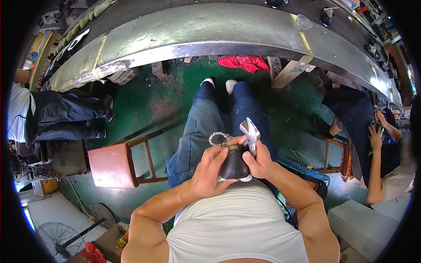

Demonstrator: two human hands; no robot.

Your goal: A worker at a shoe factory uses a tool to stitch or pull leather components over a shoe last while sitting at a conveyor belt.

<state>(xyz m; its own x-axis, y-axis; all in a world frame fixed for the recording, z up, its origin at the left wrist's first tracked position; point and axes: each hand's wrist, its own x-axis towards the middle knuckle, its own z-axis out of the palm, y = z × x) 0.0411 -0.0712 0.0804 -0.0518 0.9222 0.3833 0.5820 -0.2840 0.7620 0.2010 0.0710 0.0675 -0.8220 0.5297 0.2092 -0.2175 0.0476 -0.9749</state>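
In front of my belly I hold a black, rounded leather piece (233, 168) that looks like a shoe upper, its blunt end toward me. My left hand (208, 172) is closed around its left side, with the thumb on top. An olive-coloured strip (232, 148) lies across its far end. Beyond my left fingers stands a loop of pale braided cord (217, 138); what it is attached to I cannot tell. My right hand (262, 161) grips silver-headed pincers (251, 131), head up, while also touching the right side of the black piece. Pale patches show under the piece's near edge.
A long metal-topped bench (197, 26) curves across the far side, with a clear plastic cup (302, 23) on it. A red-seated stool (112, 165) stands left. Co-workers sit at left (66, 114) and right (351, 118). Red cloth (244, 63) lies under the bench.
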